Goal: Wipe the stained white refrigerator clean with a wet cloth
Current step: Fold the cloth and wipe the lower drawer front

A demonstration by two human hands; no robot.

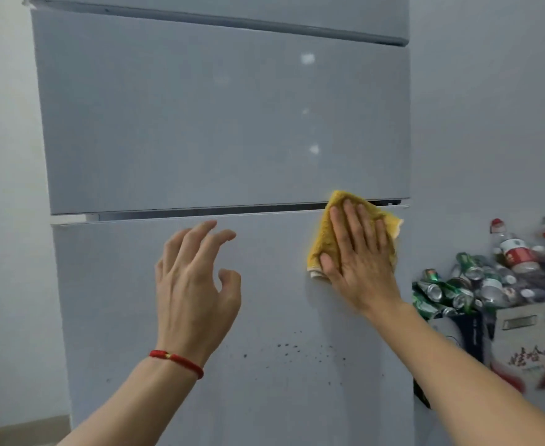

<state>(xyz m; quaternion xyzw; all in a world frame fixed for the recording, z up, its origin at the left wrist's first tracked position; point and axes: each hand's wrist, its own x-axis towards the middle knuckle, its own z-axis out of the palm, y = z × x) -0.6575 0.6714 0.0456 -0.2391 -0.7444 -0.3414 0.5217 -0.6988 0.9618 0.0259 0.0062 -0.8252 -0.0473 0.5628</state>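
Observation:
The white refrigerator [219, 123] fills the view, with a middle door above and a lower door below a dark gap. My right hand [358, 252] presses flat, fingers straight, on a yellow cloth [329, 226] against the top right of the lower door, just under the gap. My left hand [194, 278] hovers in front of the lower door with fingers spread and loosely bent, holding nothing; a red string is on its wrist. Dark speck stains [296, 349] dot the lower door beneath both hands.
To the right of the refrigerator stands a cardboard box [528, 342] heaped with crushed cans and bottles [489, 278]. White walls lie on both sides. A strip of floor shows at the bottom left.

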